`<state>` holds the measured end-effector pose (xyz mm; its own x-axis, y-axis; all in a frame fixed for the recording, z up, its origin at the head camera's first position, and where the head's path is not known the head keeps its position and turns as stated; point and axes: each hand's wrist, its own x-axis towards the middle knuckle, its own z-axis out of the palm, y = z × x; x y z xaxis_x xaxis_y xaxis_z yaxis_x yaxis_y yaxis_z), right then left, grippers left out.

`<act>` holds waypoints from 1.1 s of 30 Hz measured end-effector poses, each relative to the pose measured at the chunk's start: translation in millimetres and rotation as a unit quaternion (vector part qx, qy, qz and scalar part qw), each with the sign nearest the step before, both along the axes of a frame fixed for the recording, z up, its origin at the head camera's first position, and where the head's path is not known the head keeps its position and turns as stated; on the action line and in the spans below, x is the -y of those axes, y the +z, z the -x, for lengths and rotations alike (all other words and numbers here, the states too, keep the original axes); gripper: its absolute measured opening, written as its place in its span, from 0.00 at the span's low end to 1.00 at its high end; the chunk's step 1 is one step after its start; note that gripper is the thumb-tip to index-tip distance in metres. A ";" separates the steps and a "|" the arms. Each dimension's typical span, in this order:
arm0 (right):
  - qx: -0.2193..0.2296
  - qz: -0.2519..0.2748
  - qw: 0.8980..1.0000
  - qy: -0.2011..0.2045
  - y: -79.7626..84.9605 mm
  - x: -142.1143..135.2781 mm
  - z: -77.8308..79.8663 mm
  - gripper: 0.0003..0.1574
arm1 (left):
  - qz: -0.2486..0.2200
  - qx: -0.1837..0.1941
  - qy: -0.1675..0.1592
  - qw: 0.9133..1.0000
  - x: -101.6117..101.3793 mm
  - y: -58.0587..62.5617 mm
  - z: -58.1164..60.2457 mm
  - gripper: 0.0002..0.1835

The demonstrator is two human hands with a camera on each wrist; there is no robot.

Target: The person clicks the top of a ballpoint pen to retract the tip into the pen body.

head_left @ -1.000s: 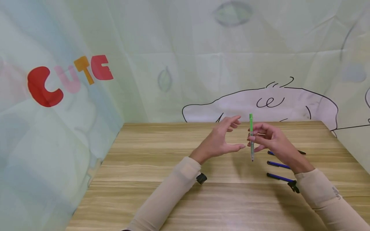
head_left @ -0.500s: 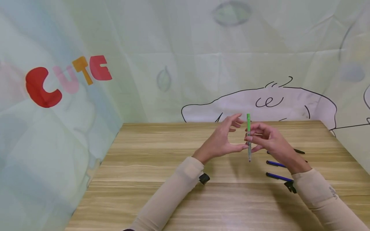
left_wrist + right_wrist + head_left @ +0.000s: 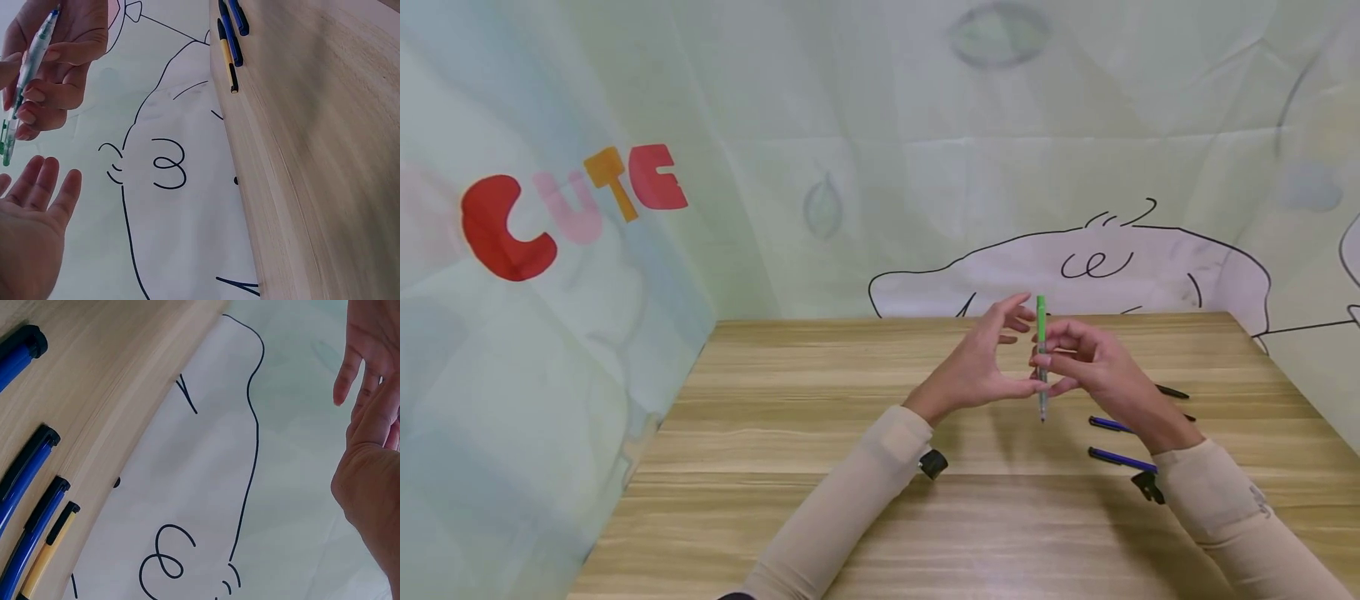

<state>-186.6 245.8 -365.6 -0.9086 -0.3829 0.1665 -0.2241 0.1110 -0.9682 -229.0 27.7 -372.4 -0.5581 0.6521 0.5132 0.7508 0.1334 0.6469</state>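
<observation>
We have room to pass over the wooden tabletop [image 3: 715, 433] left of the left sleeve [image 3: 842, 492], and between it and the right sleeve [image 3: 1232, 508]. The gap between the left hand [image 3: 976, 365] and right hand [image 3: 1093, 362] is blocked by an upright green pen [image 3: 1041, 321]; whether the left hand touches it, we cannot tell. Blue pens [image 3: 1120, 459] and a yellow pen [image 3: 229, 61] obstruct the surface by the right wrist. Behind, the printed backdrop [image 3: 850, 233] blocks us.

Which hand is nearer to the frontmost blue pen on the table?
Right. The right hand is raised just beyond the blue pen; the left hand is raised too, but farther off, to the pen's left.
</observation>
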 end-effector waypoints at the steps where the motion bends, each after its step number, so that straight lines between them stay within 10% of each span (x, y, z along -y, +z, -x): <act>1: 0.000 0.001 1.000 0.000 0.1 0.3 -0.2 0.11 | -0.001 0.002 -0.002 1.000 -0.2 -0.2 0.2 0.60; 33: 0.017 0.043 0.999 0.014 -2.4 6.1 -2.4 0.11 | 0.016 0.007 -0.030 0.999 -2.4 -2.2 5.3 0.63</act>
